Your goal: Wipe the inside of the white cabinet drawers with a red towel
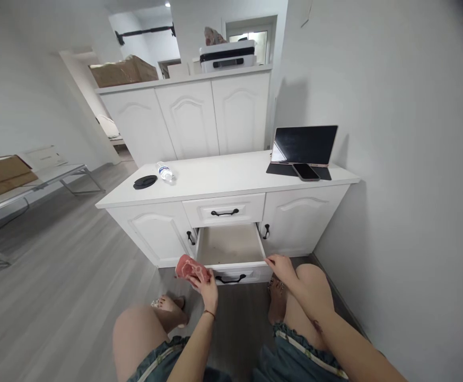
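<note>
My left hand (207,289) is closed round a pinkish-red object (189,267) with a pale pattern; it looks rounded, and I cannot tell its kind. It is held at the left front corner of the pulled-out lower drawer (235,246). That drawer's bottom is bare wood-coloured board with a few small specks. At the right front corner, the fingers of my right hand (282,268) grip the drawer's top edge. A black handle (231,278) sits on the drawer front. Above it, the upper drawer (224,210) is closed.
On the white cabinet top (215,178) lie a clear bottle (165,172), a black round thing (145,182), a tablet (305,144) on a stand and a phone (306,172). Cabinet doors flank the drawers. A wall (406,185) rises at the right; my knees are on both sides.
</note>
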{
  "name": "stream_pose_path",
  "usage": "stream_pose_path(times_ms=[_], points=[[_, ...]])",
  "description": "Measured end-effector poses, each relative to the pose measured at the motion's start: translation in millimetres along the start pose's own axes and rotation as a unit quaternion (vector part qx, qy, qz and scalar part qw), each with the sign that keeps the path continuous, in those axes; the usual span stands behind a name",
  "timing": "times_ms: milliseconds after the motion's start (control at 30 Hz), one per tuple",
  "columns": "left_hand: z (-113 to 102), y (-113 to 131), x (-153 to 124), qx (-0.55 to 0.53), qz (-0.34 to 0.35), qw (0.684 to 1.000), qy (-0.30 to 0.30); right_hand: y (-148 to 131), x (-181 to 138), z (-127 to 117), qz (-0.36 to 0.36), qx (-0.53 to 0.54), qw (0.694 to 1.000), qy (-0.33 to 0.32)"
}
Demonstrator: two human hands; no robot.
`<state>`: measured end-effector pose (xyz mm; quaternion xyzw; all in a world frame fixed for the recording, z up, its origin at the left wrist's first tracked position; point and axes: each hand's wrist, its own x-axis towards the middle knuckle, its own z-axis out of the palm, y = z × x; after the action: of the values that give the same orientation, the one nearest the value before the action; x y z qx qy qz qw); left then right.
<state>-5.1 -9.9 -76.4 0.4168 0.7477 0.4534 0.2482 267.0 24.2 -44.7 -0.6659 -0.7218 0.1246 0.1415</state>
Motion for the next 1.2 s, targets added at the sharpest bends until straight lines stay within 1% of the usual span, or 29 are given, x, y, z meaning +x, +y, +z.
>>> stream_pose_path(times_ms=[100, 200, 267, 400, 533, 667, 800, 900, 1000, 1100, 1200], points=[[25.7, -6.3, -7.5, 0.049, 0.030, 0.998, 0.018, 2.2, 3.7, 3.8, 0.017, 0.008, 1.000, 0.005], [42.5, -14.3, -20.6, 0.077, 0.066, 0.995, -0.014, 4.9, 7.5, 9.0, 0.029, 0.025, 0.999, 0.018], [50.1, -17.7, -29.8, 0.087, 0.088, 0.992, -0.035, 6.4, 9.6, 13.7, 0.034, 0.034, 0.998, 0.030], [62.0, -21.8, -45.9, 0.087, 0.145, 0.984, -0.053, 9.4, 12.7, 24.4, 0.035, 0.043, 0.997, 0.057], [73.6, -29.1, -60.2, 0.110, 0.203, 0.969, -0.086, 14.5, 12.4, 30.8, 0.042, 0.059, 0.995, 0.070], [82.0, -33.8, -71.8, 0.201, 0.280, 0.931, -0.118, 18.2, 9.8, 31.8, 0.068, 0.087, 0.992, 0.058], [88.4, -36.0, -74.1, 0.281, 0.315, 0.896, -0.138, 16.1, 8.8, 28.5, 0.093, 0.090, 0.990, 0.048], [93.6, -41.4, -70.9, 0.297, 0.344, 0.877, -0.157, 11.6, 7.4, 23.7, 0.105, 0.084, 0.990, 0.049], [97.5, -46.5, -66.6, 0.304, 0.375, 0.855, -0.190, 7.4, 5.4, 19.4, 0.114, 0.078, 0.989, 0.055], [99.3, -46.9, -60.7, 0.299, 0.410, 0.828, -0.238, 5.3, 5.2, 18.2, 0.119, 0.079, 0.988, 0.055], [101.0, -43.7, -51.4, 0.285, 0.444, 0.795, -0.301, 5.5, 6.9, 20.5, 0.121, 0.083, 0.988, 0.049]])
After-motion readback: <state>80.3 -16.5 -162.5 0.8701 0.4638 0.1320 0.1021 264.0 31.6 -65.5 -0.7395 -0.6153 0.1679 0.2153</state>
